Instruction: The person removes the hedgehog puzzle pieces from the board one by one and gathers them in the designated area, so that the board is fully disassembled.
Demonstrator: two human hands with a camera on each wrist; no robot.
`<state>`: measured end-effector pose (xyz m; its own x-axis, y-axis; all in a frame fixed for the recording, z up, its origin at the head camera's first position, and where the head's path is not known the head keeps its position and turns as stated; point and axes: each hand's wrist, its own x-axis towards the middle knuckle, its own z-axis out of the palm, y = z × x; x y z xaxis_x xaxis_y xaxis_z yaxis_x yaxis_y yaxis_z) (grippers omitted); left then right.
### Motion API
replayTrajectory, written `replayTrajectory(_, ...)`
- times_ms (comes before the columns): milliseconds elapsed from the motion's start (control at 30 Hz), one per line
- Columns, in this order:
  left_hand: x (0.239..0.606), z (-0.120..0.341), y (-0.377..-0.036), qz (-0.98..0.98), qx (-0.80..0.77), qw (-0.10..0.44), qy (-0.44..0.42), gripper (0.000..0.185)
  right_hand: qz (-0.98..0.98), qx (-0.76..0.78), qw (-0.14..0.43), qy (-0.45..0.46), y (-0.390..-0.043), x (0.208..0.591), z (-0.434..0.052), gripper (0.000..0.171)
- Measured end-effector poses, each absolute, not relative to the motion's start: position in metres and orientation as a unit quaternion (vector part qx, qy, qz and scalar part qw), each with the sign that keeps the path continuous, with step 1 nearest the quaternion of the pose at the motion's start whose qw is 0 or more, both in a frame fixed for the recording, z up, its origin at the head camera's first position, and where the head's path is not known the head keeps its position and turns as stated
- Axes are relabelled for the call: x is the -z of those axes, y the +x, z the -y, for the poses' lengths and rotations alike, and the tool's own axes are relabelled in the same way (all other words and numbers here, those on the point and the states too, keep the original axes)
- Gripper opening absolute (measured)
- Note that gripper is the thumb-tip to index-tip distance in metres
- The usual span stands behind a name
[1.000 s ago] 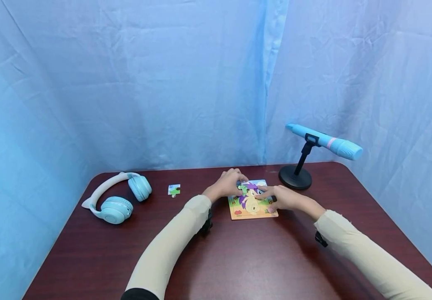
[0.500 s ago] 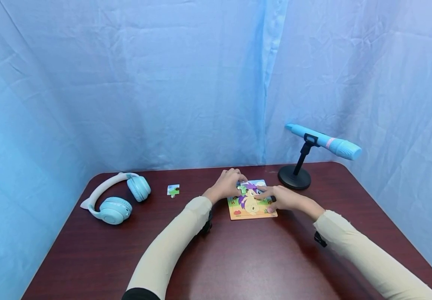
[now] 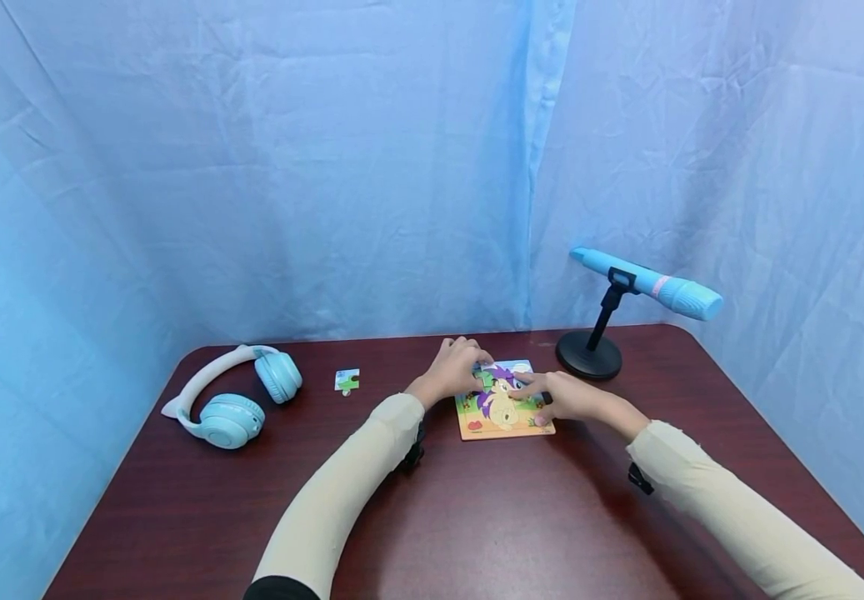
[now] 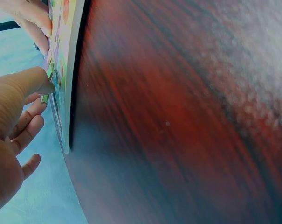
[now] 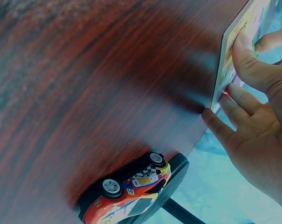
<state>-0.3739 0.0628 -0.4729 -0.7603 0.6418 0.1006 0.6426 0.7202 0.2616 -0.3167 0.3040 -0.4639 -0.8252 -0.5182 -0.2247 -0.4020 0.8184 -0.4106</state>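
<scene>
A square jigsaw board (image 3: 508, 432) with a cartoon pony picture lies toward the back of the table. My left hand (image 3: 452, 367) is over its left side. In the left wrist view, thumb and fingers pinch a thin green puzzle piece (image 4: 45, 97) at the board's face; whether it sits in a slot is unclear. My right hand (image 3: 572, 395) rests on the board's right side with its fingers spread, thumb (image 5: 245, 58) near the front edge and other fingertips on the picture. One loose blue-and-green puzzle piece (image 3: 347, 380) lies on the table farther left.
Blue-and-white headphones (image 3: 231, 421) lie at the far left. A light blue microphone (image 3: 649, 282) on a black stand (image 3: 591, 356) stands behind the right hand. A toy race car (image 5: 131, 193) sits beside the stand's base. Blue cloth (image 3: 327, 167) hangs behind the dark wooden table (image 3: 469, 517).
The green puzzle piece has shifted its tilt slightly in my left fingers. Both hands and the board stay nearly where they were.
</scene>
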Motion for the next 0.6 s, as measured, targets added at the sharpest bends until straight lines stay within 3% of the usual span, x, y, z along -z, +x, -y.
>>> replayTrajectory(600, 0.465, -0.033, -0.373, 0.925, 0.169, 0.031, -0.339, 0.037, -0.941, 0.178, 0.170, -0.234, -0.316, 0.465, -0.303, 0.060)
